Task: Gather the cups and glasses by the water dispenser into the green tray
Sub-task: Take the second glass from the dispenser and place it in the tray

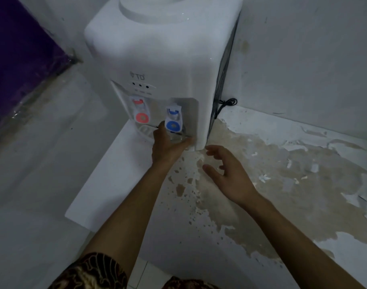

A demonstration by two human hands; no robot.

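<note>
The white water dispenser (pixel 157 59) fills the upper centre of the frame, standing on a white slab (pixel 107 180) set against a stained, peeling wall surface (pixel 282 163) at right. A purple panel (pixel 17 59) occupies the upper left. The red tap (pixel 141 112) and blue tap (pixel 173 122) sit at mid-frame, over the drip tray (pixel 146 132).

The left hand (pixel 168 146) is curled around a clear glass (pixel 178 137) standing in the recess directly beneath the blue tap; fingers and thumb appear closed on its sides. The right hand (pixel 226 174), centre right, is open with fingers spread and holds nothing. The green tray is not in view.

Judgement: the step is withdrawal of the glass. It should be drawn straight toward the lower frame, kept upright, since any contents cannot be determined. The blue tap lever overhangs the rim closely; lifting before clearing it risks a knock. The recess wall lies just right of the glass. Open room exists toward the lower centre, across the slab.
</note>
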